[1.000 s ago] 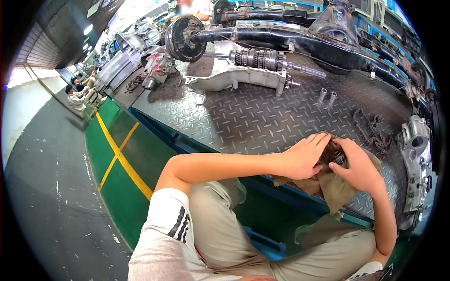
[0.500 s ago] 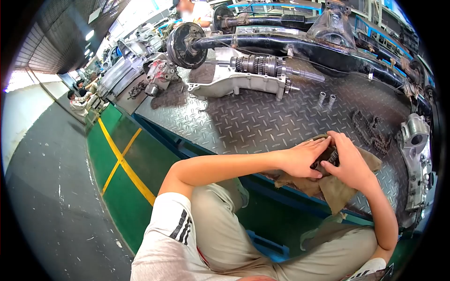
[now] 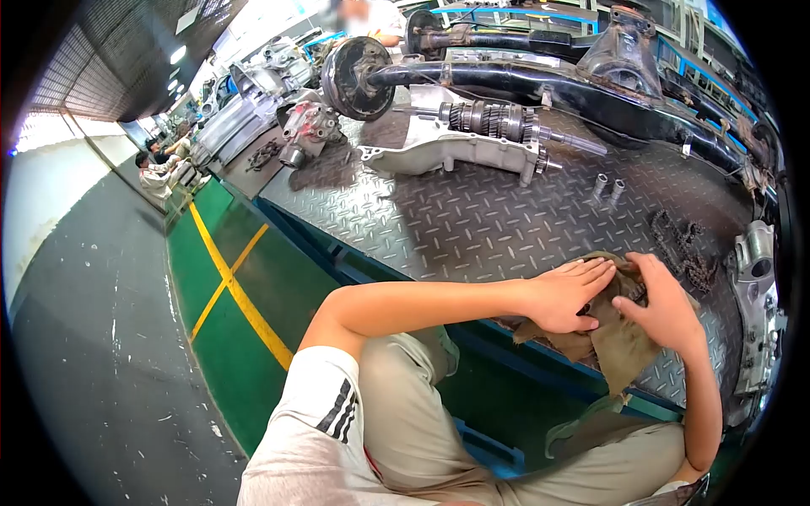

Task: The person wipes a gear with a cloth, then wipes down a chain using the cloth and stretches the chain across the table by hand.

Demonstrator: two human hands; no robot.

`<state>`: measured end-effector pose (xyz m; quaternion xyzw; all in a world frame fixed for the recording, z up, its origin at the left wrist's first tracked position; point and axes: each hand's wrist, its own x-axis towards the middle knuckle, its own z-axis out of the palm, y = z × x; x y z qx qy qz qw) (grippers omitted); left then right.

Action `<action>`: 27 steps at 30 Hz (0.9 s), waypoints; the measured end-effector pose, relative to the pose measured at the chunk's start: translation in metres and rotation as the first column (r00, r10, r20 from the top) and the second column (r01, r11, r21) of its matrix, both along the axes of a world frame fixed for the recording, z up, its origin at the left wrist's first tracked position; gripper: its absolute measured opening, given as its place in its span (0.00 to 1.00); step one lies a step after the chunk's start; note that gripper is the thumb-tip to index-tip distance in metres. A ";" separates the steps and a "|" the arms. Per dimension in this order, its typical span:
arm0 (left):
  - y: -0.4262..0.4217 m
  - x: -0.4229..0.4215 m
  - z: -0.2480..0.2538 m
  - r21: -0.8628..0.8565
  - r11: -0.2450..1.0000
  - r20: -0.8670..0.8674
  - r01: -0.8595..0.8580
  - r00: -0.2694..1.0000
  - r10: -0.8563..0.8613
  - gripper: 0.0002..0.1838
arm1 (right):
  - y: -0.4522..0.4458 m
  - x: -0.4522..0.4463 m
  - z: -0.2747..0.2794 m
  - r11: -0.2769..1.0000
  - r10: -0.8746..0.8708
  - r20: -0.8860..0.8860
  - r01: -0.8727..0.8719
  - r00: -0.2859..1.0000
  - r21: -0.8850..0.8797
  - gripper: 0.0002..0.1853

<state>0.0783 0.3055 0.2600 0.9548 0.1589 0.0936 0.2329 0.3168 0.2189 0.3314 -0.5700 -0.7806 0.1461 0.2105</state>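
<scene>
Workshop with green flooring (image 3: 253, 291), yellow lines (image 3: 226, 274) across it and a grey aisle (image 3: 97, 312) off to the far left of the fingers; seated people (image 3: 162, 169) at its distant end. Steel worktop (image 3: 472, 223), raised tread pattern, runs under and beyond both hands. Near its edge lies a crumpled brown cloth (image 3: 624, 358), one flap hanging over towards the person's knees. Left hand (image 3: 564, 297) is palm down on the cloth, fingers extended close together, thumb apart; not clenched. Right hand (image 3: 666, 310) is cupped at the right side of the same cloth, fingers bent, thumb parted from them; also unclenched, though how firmly either presses I cannot tell. Between the two sets of fingers, a dark part (image 3: 605, 309) sits in the folds, mostly covered, shape unclear. Just beyond the right fingers: a heap of dark chain (image 3: 679, 249). Farther out, two small metal cylinders (image 3: 608, 191) stand side by side. Beyond and to the left of the left fingers, a pale metal housing (image 3: 451, 154) with a geared shaft (image 3: 489, 120) along it; farther left, a red-marked metal unit (image 3: 312, 131). Black axle beam (image 3: 582, 91) spans the far side. Well right of the right fingers, a grey casting (image 3: 755, 304) at the worktop's end.
</scene>
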 end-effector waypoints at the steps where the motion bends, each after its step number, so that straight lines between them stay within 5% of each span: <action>1: 0.000 0.000 0.001 0.004 1.000 -0.014 0.003 1.000 -0.003 0.52 | 0.001 0.003 -0.003 0.999 -0.020 -0.063 0.023 0.998 0.044 0.32; 4: 0.000 -0.001 0.004 0.013 1.000 -0.025 0.001 1.000 0.000 0.51 | 0.010 0.007 -0.012 0.992 -0.124 -0.124 0.124 0.984 -0.009 0.27; 7: -0.001 -0.001 0.000 0.017 1.000 -0.013 0.001 1.000 -0.001 0.51 | -0.002 -0.014 -0.017 0.980 -0.082 -0.031 0.086 0.996 0.180 0.19; 9: -0.001 -0.002 0.000 0.038 0.999 -0.001 0.016 1.000 -0.016 0.51 | -0.012 -0.027 0.004 0.989 0.049 0.243 -0.081 0.969 0.122 0.16; 11: -0.001 -0.002 0.000 0.031 0.999 0.004 0.011 1.000 -0.011 0.51 | -0.016 -0.030 0.000 0.949 0.163 0.217 -0.213 0.963 0.233 0.15; 15: -0.001 -0.001 -0.001 0.027 1.000 0.008 0.001 1.000 -0.001 0.51 | 0.001 -0.008 -0.022 0.960 -0.111 0.033 0.098 0.993 0.261 0.13; 17: -0.001 0.000 -0.002 0.035 0.999 0.016 0.007 1.000 -0.008 0.51 | 0.002 -0.008 -0.031 0.976 -0.187 -0.078 0.194 0.979 0.095 0.14; 19: -0.002 -0.001 0.003 0.012 1.000 -0.036 -0.006 0.999 0.006 0.51 | -0.006 -0.026 -0.024 0.916 0.048 0.127 -0.094 0.991 0.390 0.16; 23: -0.002 0.000 0.001 0.043 0.999 -0.052 -0.014 0.999 0.016 0.51 | -0.003 -0.023 -0.026 0.929 -0.009 0.160 -0.051 0.987 0.366 0.17; 25: -0.001 -0.001 0.000 0.055 0.998 -0.039 -0.009 0.999 0.011 0.51 | 0.005 -0.008 -0.032 0.944 -0.112 -0.105 0.139 0.988 0.300 0.16; 27: 0.000 -0.001 0.001 0.068 0.998 -0.025 0.019 1.000 -0.017 0.51 | 0.005 -0.002 -0.028 0.974 -0.155 -0.134 0.175 0.979 0.145 0.15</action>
